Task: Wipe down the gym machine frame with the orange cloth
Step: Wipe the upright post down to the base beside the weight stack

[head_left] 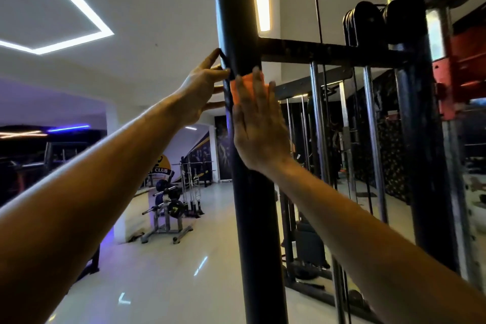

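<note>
A thick black upright tube of the gym machine frame rises through the middle of the view and bends right at the top. My right hand lies flat on the tube with straight fingers, pressing the orange cloth against it. Only a small part of the cloth shows above and left of my fingers. My left hand is at the tube's left side at the same height, fingers extended and touching the tube near a loose black strip.
A black crossbar, steel guide rods, cables and pulleys stand right of the tube. A red frame part is at far right. A weight plate rack stands on the glossy floor at the back left.
</note>
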